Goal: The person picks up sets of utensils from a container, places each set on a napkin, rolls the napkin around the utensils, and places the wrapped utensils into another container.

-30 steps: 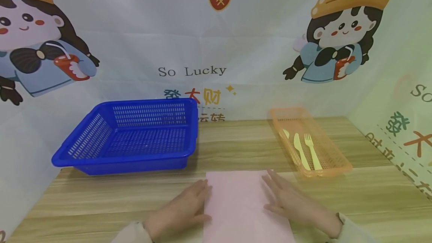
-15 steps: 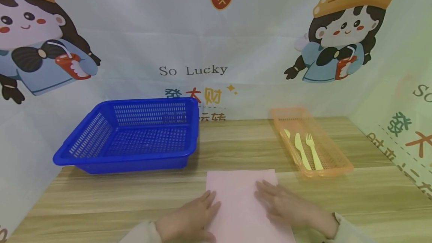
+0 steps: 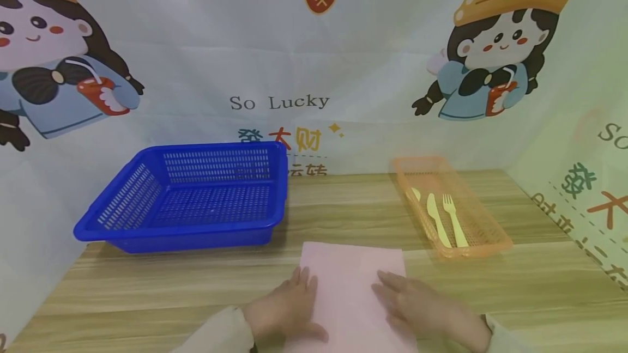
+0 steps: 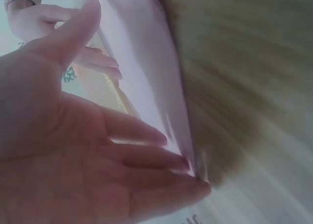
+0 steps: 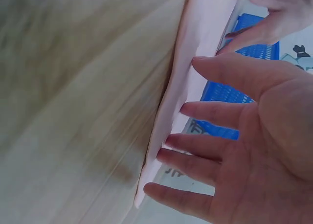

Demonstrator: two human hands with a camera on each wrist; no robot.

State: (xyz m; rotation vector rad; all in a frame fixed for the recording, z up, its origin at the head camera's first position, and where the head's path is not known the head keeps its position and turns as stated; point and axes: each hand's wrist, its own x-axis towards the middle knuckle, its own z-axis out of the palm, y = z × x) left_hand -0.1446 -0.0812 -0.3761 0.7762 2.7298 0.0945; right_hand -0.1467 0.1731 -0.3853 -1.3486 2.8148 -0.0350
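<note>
A pink rectangular sheet (image 3: 353, 287), paper or thin cloth, lies on the wooden table at the front middle, its lower part running out of the head view. My left hand (image 3: 289, 306) touches its left edge with straight, slightly spread fingers. From the other side my right hand (image 3: 422, 304) rests on its right part, fingers extended. In the left wrist view the fingertips (image 4: 186, 187) meet the sheet's edge (image 4: 161, 82). The right wrist view shows the fingertips (image 5: 164, 153) along the opposite edge of the sheet (image 5: 183, 77).
A blue plastic basket (image 3: 179, 236) stands at the back left. At the back right an orange mesh basket (image 3: 483, 217) holds a pale yellow fork (image 3: 455, 219), a knife (image 3: 436, 219) and another partly hidden utensil (image 3: 416, 194). A printed cloth (image 3: 363, 80) hangs behind the table (image 3: 147, 298).
Both hands have slid from the sheet's far end toward me and a little inward over it. The sheet's far edge has turned slightly, its left corner now farther away.
</note>
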